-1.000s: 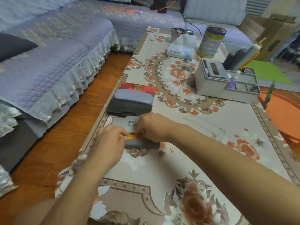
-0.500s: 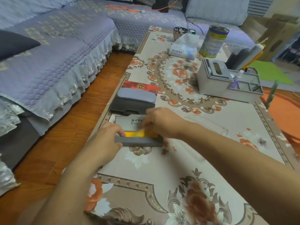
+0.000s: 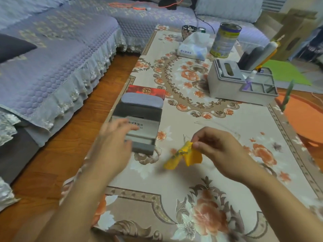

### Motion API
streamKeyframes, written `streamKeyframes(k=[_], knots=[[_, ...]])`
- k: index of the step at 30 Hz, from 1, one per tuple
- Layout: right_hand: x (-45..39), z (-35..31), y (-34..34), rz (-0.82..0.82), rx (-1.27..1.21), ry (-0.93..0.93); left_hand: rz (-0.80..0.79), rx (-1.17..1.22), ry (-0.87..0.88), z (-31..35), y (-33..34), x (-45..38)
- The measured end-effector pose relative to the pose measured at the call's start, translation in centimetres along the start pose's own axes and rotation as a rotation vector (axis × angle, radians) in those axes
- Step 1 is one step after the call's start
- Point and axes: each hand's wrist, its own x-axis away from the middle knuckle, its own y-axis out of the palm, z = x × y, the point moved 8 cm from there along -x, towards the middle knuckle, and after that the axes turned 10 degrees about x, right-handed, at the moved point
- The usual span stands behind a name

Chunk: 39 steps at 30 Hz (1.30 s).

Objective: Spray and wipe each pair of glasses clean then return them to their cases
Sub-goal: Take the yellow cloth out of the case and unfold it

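Observation:
An open grey glasses case point(image 3: 142, 138) lies at the table's left edge, its lid raised and printed with dark characters. My left hand point(image 3: 113, 142), blurred, hovers over the case's left end with fingers spread. My right hand point(image 3: 215, 147) pinches a yellow cleaning cloth point(image 3: 183, 155) and holds it just above the table, to the right of the case. A clear pair of glasses point(image 3: 218, 127) lies faintly visible on the cloth-covered table beyond my right hand. A small spray bottle point(image 3: 249, 78) stands in the grey organizer.
Behind the open case lie a dark grey case point(image 3: 138, 111), a blue-grey case point(image 3: 141, 100) and a red box point(image 3: 146, 90). A grey desk organizer point(image 3: 241, 83), a tissue pack point(image 3: 192, 48) and a tin can point(image 3: 224, 41) stand farther back. A sofa point(image 3: 52, 55) runs along the left.
My right hand has lifted the yellow cloth out of the case and carried it to the right. My left hand has let go of the case's end and opened.

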Motion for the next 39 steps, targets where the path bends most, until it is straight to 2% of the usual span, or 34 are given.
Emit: streamKeyframes(k=[2,4,6,8,11,13,15,18,20,24,28,31,35,39], knots=[[1.1,-0.3,0.2,-0.016,-0.092,0.033,-0.087,0.410,0.023,3.5,3.0,2.5],[2.3,-0.6,0.3,-0.038,-0.227,0.052,-0.266,0.723,-0.044,5.8,6.5,4.6],[3.5,-0.4,0.2,-0.031,-0.302,0.072,-0.460,1.003,-0.223,6.4,9.4,5.8],[4.5,0.7,0.2,0.006,-0.314,0.134,-0.591,1.200,-0.394,6.2,10.9,6.5],[5.7,2.5,0.0,0.062,-0.353,0.253,-0.625,1.128,-0.383,5.1,11.2,6.5],[6.4,3.3,-0.2,0.067,-0.348,0.300,-0.572,1.106,-0.372,4.5,11.1,6.2],[6.9,3.7,-0.5,0.062,-0.294,0.325,-0.462,1.014,-0.268,4.6,10.0,5.4],[7.2,3.6,-1.0,0.118,-0.103,0.317,-0.325,0.703,-0.069,5.1,8.4,4.6],[7.2,3.0,-1.3,0.160,-0.015,0.282,-0.272,0.585,0.006,5.4,7.8,4.7],[7.3,1.5,-2.0,0.236,0.164,0.162,-0.198,0.528,0.200,6.2,6.9,4.8],[7.5,0.4,-2.6,0.333,0.292,-0.008,-0.158,0.534,0.265,6.3,6.1,4.7],[7.9,-0.8,-3.0,0.447,0.454,-0.166,-0.129,0.454,0.362,7.1,5.8,5.1],[8.9,-2.3,-2.6,0.575,0.575,-0.374,-0.247,0.488,0.304,6.7,6.6,5.0],[9.1,-3.0,-2.4,0.579,0.556,-0.391,-0.392,0.511,0.294,6.7,7.1,5.0]])
